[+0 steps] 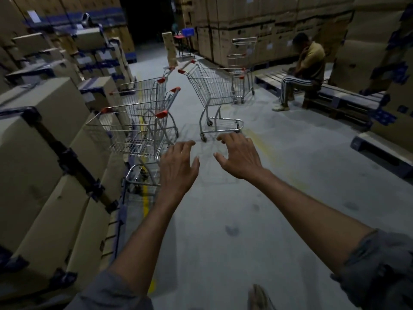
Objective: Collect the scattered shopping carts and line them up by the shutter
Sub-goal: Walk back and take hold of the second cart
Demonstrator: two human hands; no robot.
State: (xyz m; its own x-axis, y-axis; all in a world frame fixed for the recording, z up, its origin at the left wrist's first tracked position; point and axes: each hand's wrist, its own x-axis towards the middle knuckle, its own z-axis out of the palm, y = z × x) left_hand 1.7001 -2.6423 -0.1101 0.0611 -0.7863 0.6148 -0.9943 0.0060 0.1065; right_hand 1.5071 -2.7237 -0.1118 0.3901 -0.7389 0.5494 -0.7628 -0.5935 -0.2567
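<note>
Both hands reaching out empty, carts sitting scattered around the floor [245, 220]

The person's left hand [178, 162] and right hand [240, 155] are hovering side by side, fingers spread and loosely bent, gripping nothing. The nearest cart [134, 126] is sitting just past the left hand, right beside the stacked cardboard boxes [44, 139], with a second cart [143, 90] standing close behind it. A third cart [214, 90] is standing on its own beyond the right hand, and a fourth cart [242, 54] is parked farther back. Somebody [306, 66] is sitting on a pallet [348, 97] off to the right.
</note>
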